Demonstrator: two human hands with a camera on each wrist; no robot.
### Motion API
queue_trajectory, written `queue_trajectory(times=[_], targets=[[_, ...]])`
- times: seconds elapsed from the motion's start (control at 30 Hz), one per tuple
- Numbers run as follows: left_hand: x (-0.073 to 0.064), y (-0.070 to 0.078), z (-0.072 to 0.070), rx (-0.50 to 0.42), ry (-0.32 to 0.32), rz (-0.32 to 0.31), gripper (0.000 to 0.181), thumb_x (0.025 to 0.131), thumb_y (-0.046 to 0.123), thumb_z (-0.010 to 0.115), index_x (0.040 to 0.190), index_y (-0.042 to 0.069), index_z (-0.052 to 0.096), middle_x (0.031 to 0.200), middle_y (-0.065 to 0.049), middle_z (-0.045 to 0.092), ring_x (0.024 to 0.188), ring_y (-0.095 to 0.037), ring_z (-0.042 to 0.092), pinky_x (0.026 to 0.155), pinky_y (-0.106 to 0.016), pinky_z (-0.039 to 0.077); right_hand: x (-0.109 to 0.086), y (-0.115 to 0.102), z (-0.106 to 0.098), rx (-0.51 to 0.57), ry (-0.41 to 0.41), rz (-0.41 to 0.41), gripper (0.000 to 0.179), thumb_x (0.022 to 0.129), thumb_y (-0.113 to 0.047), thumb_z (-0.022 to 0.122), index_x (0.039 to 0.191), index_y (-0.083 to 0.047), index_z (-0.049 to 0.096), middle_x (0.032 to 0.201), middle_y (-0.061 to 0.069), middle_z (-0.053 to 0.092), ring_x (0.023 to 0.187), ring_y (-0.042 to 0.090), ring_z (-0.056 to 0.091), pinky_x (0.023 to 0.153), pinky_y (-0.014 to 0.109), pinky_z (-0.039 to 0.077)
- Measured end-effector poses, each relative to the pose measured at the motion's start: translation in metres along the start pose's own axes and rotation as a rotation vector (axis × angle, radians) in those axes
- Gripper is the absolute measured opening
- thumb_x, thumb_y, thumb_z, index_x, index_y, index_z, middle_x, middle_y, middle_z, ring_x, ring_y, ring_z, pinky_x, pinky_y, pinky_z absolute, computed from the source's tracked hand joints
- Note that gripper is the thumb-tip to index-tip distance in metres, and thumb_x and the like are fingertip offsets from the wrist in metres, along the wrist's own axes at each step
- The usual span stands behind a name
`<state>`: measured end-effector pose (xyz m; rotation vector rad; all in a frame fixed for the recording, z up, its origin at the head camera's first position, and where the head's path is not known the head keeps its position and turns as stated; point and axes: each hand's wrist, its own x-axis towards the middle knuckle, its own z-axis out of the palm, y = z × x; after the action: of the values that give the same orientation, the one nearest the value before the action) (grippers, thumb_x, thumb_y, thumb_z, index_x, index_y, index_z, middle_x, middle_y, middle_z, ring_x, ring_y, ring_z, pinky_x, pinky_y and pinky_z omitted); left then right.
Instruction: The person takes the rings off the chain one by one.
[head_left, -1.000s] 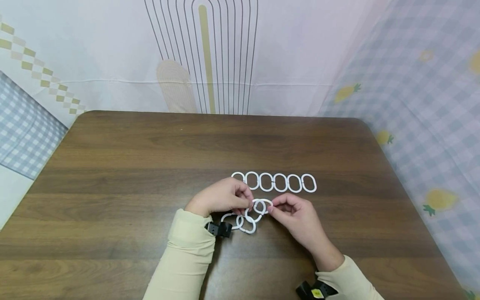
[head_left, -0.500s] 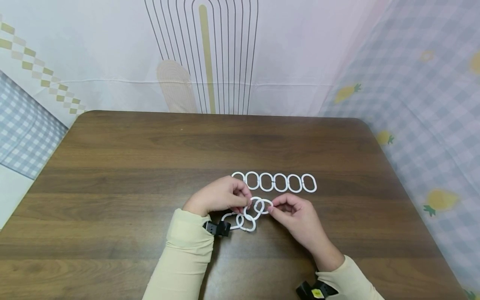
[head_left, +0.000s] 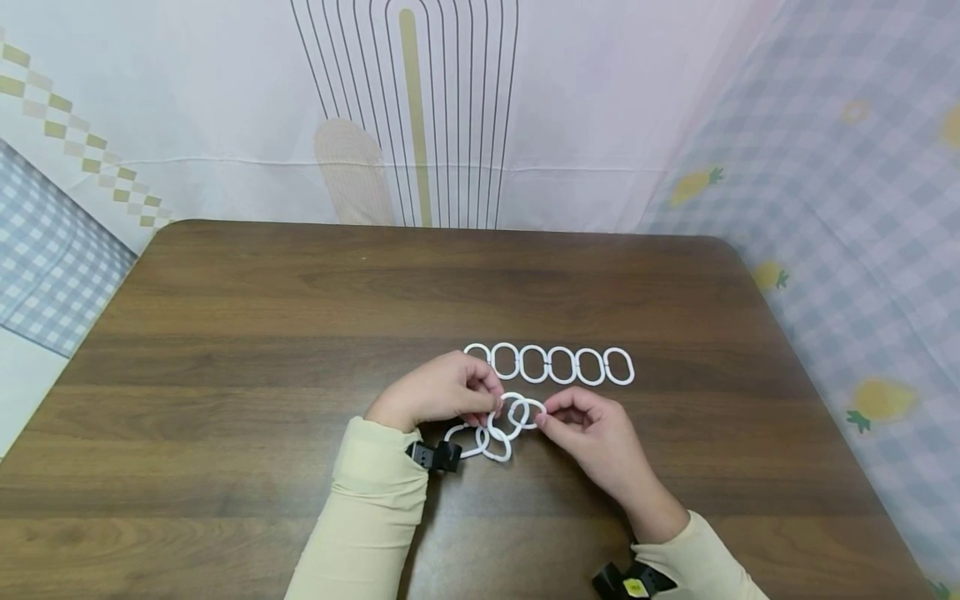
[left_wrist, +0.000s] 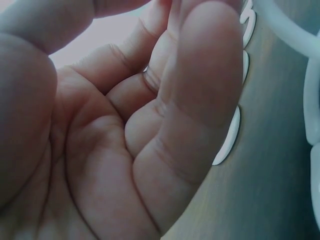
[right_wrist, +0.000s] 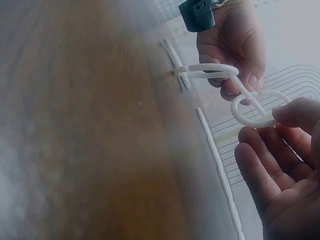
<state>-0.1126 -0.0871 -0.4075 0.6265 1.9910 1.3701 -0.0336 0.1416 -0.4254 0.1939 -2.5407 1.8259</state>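
A short chain of white oval plastic links hangs between the two hands, close over the table in the head view. My right hand (head_left: 600,437) pinches the chain's end link (right_wrist: 237,116) between thumb and fingers. The neighbouring link (right_wrist: 243,90) passes through it, and my left hand (head_left: 442,387) pinches that one at its far side. More joined links (head_left: 504,457) trail down to the left, partly hidden by the left wrist. In the left wrist view the left fingers (left_wrist: 210,65) are curled in, their tips out of frame.
Just beyond the hands, a row of several white oval links (head_left: 547,365) lies side by side on the brown wooden table (head_left: 225,333); its left end is partly behind the left hand. A patterned cloth (head_left: 585,100) hangs behind the table.
My left hand has shifted slightly to the left and away with its link, so the two held links overlap less. The right hand stays in place.
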Motion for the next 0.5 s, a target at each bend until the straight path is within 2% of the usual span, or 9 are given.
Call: queue_trajectory(times=[0.5], targets=[[0.0001, -0.0002, 0.0002, 0.007, 0.002, -0.001, 0.008, 0.09, 0.0, 0.062, 0.09, -0.001, 0.07, 0.073, -0.002, 0.067, 0.062, -0.012, 0.064, 0.064, -0.029, 0.059, 0.0001, 0.0007, 0.0002, 0.005, -0.002, -0.013, 0.007, 0.085, 0.003, 0.076, 0.087, 0.005, 0.069, 0.082, 0.011, 0.07, 0.072, 0.006, 0.066, 0.063, 0.021, 0.057]])
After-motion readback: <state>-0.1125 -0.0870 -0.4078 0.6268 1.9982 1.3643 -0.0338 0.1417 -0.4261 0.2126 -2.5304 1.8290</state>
